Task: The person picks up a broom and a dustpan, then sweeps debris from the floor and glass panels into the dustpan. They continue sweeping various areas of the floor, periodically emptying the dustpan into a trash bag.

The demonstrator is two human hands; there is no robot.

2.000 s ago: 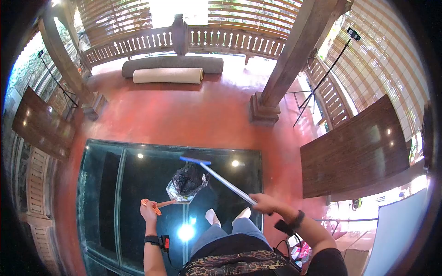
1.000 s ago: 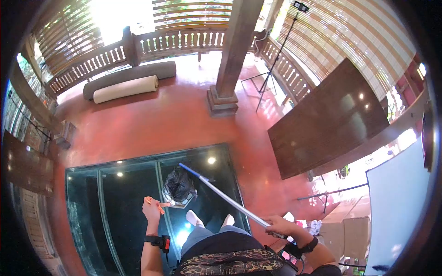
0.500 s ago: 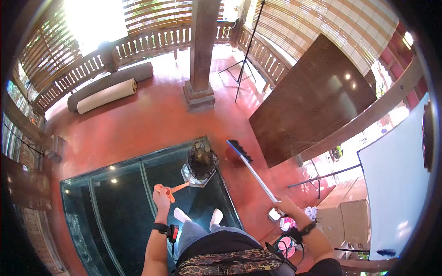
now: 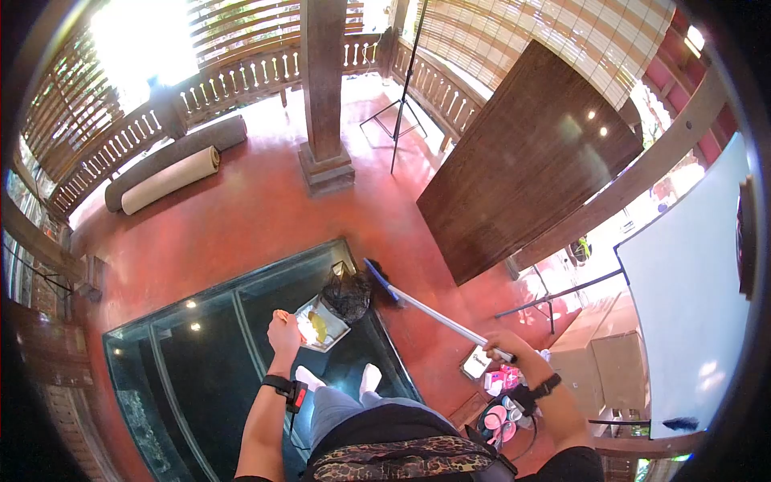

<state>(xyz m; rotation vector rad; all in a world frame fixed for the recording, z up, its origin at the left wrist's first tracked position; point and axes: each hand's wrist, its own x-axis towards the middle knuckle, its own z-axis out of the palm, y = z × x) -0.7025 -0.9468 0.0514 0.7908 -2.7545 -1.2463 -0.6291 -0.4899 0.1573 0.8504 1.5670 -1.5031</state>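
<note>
My left hand (image 4: 283,331) is closed around an orange handle (image 4: 279,314), low in front of me. Right beside it is a pale, angular dustpan (image 4: 328,341) with a yellowish leaf-like piece (image 4: 318,325) in it. A crumpled black plastic bag (image 4: 348,299) adjoins the pan's far side, with a brownish piece (image 4: 340,270) at its top. My right hand (image 4: 504,345) grips the upper end of a broom (image 4: 442,319) with a pale pole. Its blue head with dark bristles (image 4: 374,273) is close by the bag, near the dark platform's edge.
I stand in white socks on a dark glossy platform (image 4: 201,369) set on the red floor (image 4: 241,213). A wooden post (image 4: 323,104), rolled mats (image 4: 170,181), a tripod (image 4: 399,120) and a large brown board (image 4: 530,161) stand beyond. Cardboard boxes (image 4: 590,357) and pink items (image 4: 499,422) are at right.
The broom head has swung left toward the black bag, and its pole lies flatter. The dustpan has turned, its handle foreshortened, and the yellowish piece now shows. The view has shifted slightly.
</note>
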